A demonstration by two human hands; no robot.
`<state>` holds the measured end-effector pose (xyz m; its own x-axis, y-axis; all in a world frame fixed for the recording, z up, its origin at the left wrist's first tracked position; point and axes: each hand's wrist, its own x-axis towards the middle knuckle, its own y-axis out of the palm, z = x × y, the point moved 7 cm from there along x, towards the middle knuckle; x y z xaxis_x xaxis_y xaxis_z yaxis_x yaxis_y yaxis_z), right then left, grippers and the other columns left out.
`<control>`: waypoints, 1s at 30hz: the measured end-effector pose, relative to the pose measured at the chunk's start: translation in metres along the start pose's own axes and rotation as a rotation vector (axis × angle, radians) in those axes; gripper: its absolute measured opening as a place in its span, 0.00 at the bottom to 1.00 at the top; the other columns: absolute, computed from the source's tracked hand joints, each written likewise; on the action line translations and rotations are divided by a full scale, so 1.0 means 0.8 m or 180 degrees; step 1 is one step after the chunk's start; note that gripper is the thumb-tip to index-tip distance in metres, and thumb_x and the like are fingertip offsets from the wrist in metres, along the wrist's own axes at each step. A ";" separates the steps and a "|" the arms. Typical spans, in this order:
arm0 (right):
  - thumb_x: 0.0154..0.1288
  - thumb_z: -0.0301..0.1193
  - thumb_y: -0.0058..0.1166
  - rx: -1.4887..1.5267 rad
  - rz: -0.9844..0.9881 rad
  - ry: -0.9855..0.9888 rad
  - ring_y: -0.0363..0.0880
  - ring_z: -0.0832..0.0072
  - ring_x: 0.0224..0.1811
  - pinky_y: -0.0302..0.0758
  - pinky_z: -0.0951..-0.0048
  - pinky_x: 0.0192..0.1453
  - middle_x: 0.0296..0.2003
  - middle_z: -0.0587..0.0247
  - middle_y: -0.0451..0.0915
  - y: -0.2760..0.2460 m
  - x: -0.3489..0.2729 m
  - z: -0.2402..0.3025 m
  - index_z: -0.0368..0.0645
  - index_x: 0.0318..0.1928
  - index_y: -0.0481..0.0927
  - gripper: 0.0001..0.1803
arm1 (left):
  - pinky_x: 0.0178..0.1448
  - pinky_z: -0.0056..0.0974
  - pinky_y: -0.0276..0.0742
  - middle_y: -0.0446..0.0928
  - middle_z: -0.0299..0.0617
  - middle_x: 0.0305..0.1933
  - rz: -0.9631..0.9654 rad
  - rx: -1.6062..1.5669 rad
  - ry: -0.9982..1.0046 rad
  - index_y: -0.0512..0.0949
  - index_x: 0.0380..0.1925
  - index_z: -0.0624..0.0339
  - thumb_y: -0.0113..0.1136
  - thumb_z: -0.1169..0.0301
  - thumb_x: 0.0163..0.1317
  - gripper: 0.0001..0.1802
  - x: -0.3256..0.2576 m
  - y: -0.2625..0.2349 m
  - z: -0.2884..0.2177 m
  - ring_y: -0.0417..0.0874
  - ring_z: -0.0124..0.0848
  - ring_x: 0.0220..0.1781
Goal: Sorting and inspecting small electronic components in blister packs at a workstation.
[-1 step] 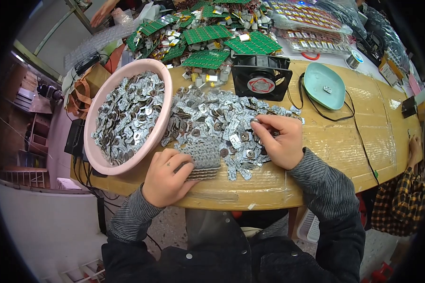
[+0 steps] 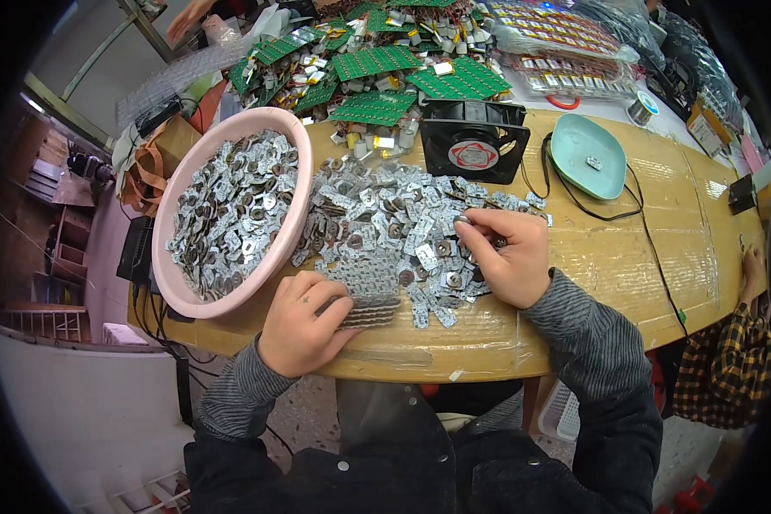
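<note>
My left hand [image 2: 307,324] is closed around the near left side of a stack of grey dotted panels [image 2: 367,283], which stands on the table near its front edge. My right hand [image 2: 516,254] pinches a small round part [image 2: 463,219] between thumb and forefinger; its other fingers are curled, and what lies under them is partly hidden. Below and beyond both hands spreads a loose heap of small silvery circuit boards [image 2: 424,214], many bearing dark round discs. More of these boards [image 2: 231,214] fill a tilted pink basin [image 2: 301,176] to the left.
A black fan [image 2: 474,150] stands behind the heap, its cable running right past a teal dish [image 2: 565,141] holding one small board [image 2: 594,163]. Green circuit panels [image 2: 375,62] with wired components pile up beyond. Other people's hands show at far left [image 2: 188,19] and right [image 2: 752,274].
</note>
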<state>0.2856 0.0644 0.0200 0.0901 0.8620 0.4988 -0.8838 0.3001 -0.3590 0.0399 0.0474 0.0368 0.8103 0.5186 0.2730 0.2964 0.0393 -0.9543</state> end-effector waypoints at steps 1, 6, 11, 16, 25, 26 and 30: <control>0.61 0.22 0.63 -0.0009 -0.0007 0.0002 0.83 0.77 0.24 0.76 0.78 0.30 0.23 0.58 0.84 -0.002 0.000 0.001 0.31 0.37 0.85 0.06 | 0.49 0.44 0.69 0.76 0.39 0.46 -0.0002 -0.0004 0.0010 0.78 0.37 0.59 0.75 0.66 0.44 0.21 0.001 0.000 -0.001 0.77 0.40 0.48; 0.61 0.22 0.64 -0.0029 0.0001 -0.0008 0.84 0.76 0.24 0.77 0.77 0.30 0.24 0.57 0.84 -0.001 0.000 0.000 0.31 0.37 0.85 0.06 | 0.46 0.44 0.74 0.76 0.45 0.42 0.0018 -0.0562 -0.0135 0.78 0.44 0.65 0.75 0.73 0.42 0.26 0.004 0.006 0.001 0.77 0.45 0.43; 0.59 0.22 0.65 -0.0022 -0.0072 -0.0096 0.83 0.76 0.22 0.77 0.77 0.28 0.23 0.56 0.84 -0.002 -0.001 0.002 0.32 0.37 0.85 0.06 | 0.46 0.44 0.76 0.74 0.47 0.40 0.0300 -0.0330 -0.0003 0.77 0.47 0.68 0.73 0.75 0.44 0.27 0.004 0.012 -0.006 0.76 0.46 0.42; 0.58 0.22 0.66 -0.0072 -0.0084 -0.0222 0.82 0.75 0.21 0.76 0.76 0.26 0.23 0.55 0.83 -0.003 -0.001 0.008 0.32 0.36 0.85 0.07 | 0.45 0.43 0.74 0.74 0.46 0.41 0.0266 -0.0210 0.0033 0.79 0.47 0.68 0.73 0.74 0.43 0.27 0.000 0.009 -0.006 0.77 0.44 0.42; 0.58 0.22 0.66 -0.0084 -0.0067 -0.0193 0.82 0.75 0.21 0.76 0.76 0.26 0.23 0.55 0.83 -0.002 -0.001 0.008 0.32 0.36 0.85 0.06 | 0.42 0.45 0.72 0.79 0.40 0.39 -0.0302 0.0267 0.0481 0.81 0.44 0.65 0.72 0.71 0.37 0.27 -0.008 -0.009 -0.016 0.79 0.40 0.41; 0.58 0.22 0.66 -0.0120 -0.0086 -0.0245 0.82 0.74 0.21 0.76 0.76 0.26 0.23 0.55 0.83 -0.002 -0.001 0.009 0.33 0.36 0.85 0.06 | 0.42 0.45 0.72 0.79 0.41 0.39 -0.0328 0.0242 0.0444 0.81 0.43 0.65 0.71 0.71 0.36 0.27 -0.009 -0.009 -0.014 0.79 0.40 0.41; 0.58 0.22 0.66 -0.0113 -0.0075 -0.0270 0.82 0.74 0.20 0.76 0.76 0.26 0.23 0.55 0.84 -0.001 -0.001 0.010 0.33 0.36 0.85 0.06 | 0.42 0.41 0.73 0.78 0.40 0.39 -0.0109 0.0162 0.0295 0.80 0.40 0.63 0.69 0.72 0.42 0.21 -0.004 -0.008 -0.010 0.80 0.37 0.41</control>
<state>0.2827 0.0601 0.0267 0.0702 0.8173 0.5720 -0.8649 0.3356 -0.3734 0.0391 0.0386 0.0433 0.8441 0.4350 0.3134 0.3005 0.1003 -0.9485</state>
